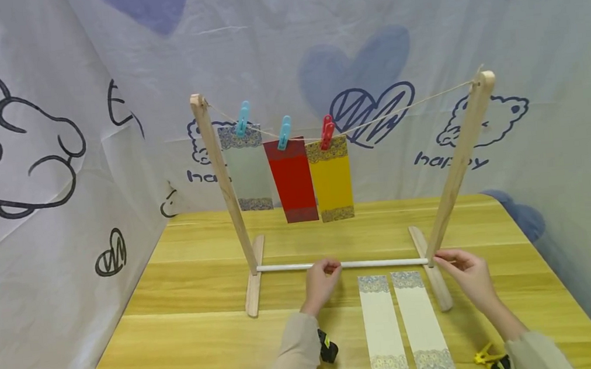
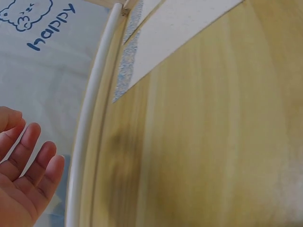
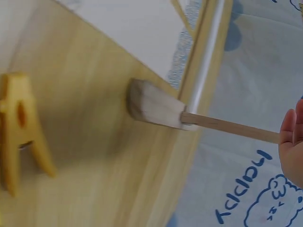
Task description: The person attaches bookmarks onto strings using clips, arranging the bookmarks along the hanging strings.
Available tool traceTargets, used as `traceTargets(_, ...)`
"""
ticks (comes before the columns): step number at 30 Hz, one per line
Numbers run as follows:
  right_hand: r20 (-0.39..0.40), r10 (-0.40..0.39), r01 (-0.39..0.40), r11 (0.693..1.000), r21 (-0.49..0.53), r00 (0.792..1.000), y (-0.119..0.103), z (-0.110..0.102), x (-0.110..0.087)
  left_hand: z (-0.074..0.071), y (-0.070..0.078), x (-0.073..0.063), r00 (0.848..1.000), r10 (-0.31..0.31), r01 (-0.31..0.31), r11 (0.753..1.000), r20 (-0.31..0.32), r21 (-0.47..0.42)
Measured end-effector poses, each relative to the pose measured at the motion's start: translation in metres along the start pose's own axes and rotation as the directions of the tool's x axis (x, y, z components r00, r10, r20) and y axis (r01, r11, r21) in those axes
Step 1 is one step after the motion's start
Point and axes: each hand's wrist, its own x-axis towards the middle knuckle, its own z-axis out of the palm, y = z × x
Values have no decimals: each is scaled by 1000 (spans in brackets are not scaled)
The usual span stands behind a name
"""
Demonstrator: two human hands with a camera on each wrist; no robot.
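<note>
My left hand (image 1: pixel 321 285) hovers by the white rod (image 1: pixel 381 263) of a wooden frame, its fingers loosely bent with nothing between them. In the left wrist view the fingers (image 2: pixel 35 156) are apart from the rod. My right hand (image 1: pixel 467 275) is near the foot of the right post (image 1: pixel 460 170), fingers loosely bent and holding nothing. Two cream cards (image 1: pixel 383 323) with lace-patterned ends lie side by side between the hands. A yellow clothespin (image 3: pixel 21 118) lies on the table by my right wrist.
Pale (image 1: pixel 249 171), red (image 1: pixel 292 179) and yellow (image 1: pixel 331 181) cards hang from a sagging string, under two blue clothespins (image 1: pixel 284 133) and a red clothespin (image 1: pixel 326 132). The frame stands on wooden feet (image 1: pixel 252 294). A printed cloth (image 1: pixel 271 28) hangs behind the table (image 1: pixel 183 346).
</note>
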Motion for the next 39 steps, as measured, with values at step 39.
traceTargets(39,-5,527,-454,725,-518,850,-97,3,-90,35,-20,-20,921,210,-340,843,328,416)
